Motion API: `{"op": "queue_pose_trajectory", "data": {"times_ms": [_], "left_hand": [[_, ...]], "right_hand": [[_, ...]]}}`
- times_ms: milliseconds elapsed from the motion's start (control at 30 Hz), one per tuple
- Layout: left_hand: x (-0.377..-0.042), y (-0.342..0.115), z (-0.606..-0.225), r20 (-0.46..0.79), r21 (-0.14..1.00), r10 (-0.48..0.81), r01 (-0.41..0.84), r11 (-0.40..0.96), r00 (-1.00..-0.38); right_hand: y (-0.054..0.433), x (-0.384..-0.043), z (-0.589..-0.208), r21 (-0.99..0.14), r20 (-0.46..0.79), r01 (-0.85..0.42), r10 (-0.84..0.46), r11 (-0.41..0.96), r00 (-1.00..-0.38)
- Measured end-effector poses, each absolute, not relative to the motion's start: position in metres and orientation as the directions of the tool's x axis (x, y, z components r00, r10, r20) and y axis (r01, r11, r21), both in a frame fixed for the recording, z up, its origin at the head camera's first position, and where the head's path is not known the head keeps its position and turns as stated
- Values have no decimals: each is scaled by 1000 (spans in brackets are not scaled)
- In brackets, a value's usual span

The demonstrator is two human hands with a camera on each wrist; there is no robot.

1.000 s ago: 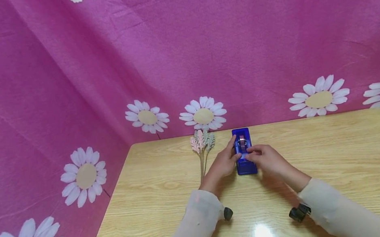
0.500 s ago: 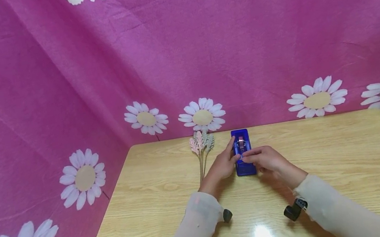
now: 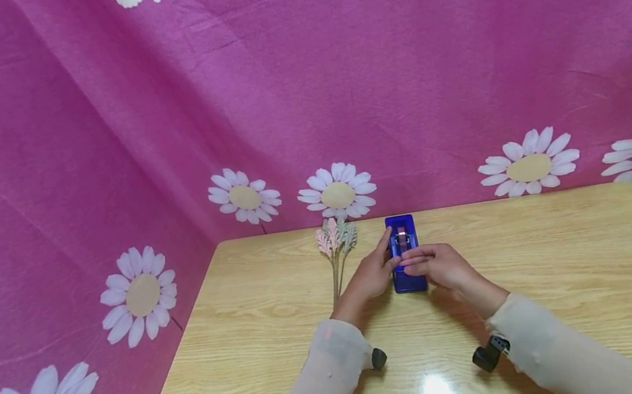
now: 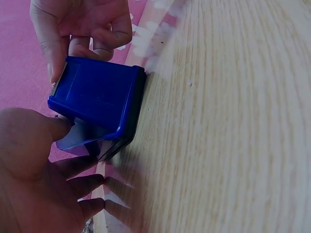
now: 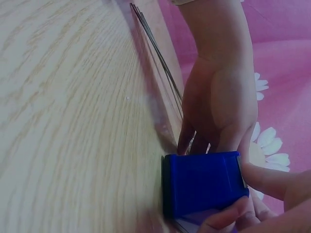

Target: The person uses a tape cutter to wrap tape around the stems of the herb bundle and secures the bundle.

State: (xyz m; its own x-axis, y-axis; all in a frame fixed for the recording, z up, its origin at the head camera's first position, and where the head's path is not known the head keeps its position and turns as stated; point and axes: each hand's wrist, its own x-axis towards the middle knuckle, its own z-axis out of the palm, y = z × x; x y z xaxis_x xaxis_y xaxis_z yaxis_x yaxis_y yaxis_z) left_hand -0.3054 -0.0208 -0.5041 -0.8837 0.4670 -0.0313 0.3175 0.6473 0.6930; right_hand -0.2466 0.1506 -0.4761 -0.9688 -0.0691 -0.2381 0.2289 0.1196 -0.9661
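A blue tape dispenser (image 3: pixel 410 282) stands on the table, with a reddish roll (image 3: pixel 402 236) in its hollow. My left hand (image 3: pixel 372 275) grips the dispenser's left side, its thumb near the cutter end. From the right, my right hand (image 3: pixel 448 269) reaches over that end with extended fingers. In the left wrist view, a right finger touches the serrated cutter (image 4: pixel 59 80) at the edge of the dispenser (image 4: pixel 99 92). The right wrist view has the right thumb and forefinger apart near the cutter edge. Any tape end there is too small to make out.
Artificial flower sprigs (image 3: pixel 333 242), pink and grey-green, lie left of the dispenser, partly behind the left wrist. A pink cloth (image 3: pixel 408 74) with printed daisies hangs along the table's back and left edges. The wood-grain table (image 3: pixel 578 267) extends to the right.
The right hand has shifted slightly left over the dispenser's near end, its fingers coming closer to the left thumb. The left hand and dispenser have stayed in place.
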Motion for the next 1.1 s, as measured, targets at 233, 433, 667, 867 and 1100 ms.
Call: {"op": "queue_pose_trajectory", "data": {"times_ms": [233, 433, 667, 867, 1100], "left_hand": [[-306, -20, -502, -38, 684, 462, 314, 659, -886], [-305, -22, -499, -31, 683, 466, 322, 656, -884], [-307, -23, -500, -27, 684, 467, 324, 653, -884], [-306, -22, -501, -29, 693, 469, 321, 646, -883], [-303, -20, -501, -59, 688, 450, 290, 665, -891]], "right_hand": [[150, -246, -475, -961, -257, 252, -38, 116, -966], [151, -246, -473, -959, -263, 256, -44, 123, -964], [152, -247, -472, -958, -277, 271, -53, 95, -960], [151, -250, -474, -956, -291, 290, -30, 42, -956], [151, -250, -473, -945, -327, 327, -31, 23, -944]]}}
